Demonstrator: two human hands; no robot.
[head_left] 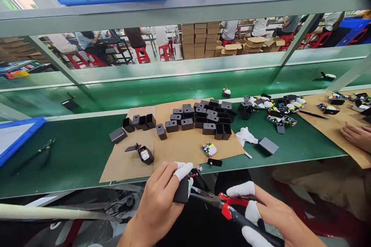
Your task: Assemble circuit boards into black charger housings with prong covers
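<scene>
My left hand (pixel 158 197), with white finger cots on some fingertips, is closed around a small black plastic housing (pixel 182 191) in front of the bench edge. In my right hand (pixel 266 210), also with white finger cots, are long-nose pliers (pixel 228 203) with red and black handles. The tips of the pliers reach the housing's open end, where something white and a few wires show. What exactly the jaws touch is hard to make out. Just beyond lie a bare circuit board (pixel 208 149) and a small black end cap (pixel 215 162) on the cardboard.
Several black housings (pixel 199 115) stand grouped on the cardboard sheet (pixel 176 150). An opened housing (pixel 145 154) is at left, with cutters (pixel 43 152) farther left. Circuit boards (pixel 279 110) are piled at right near another person's hand (pixel 358 135). A metal shelf beam (pixel 185 11) crosses above.
</scene>
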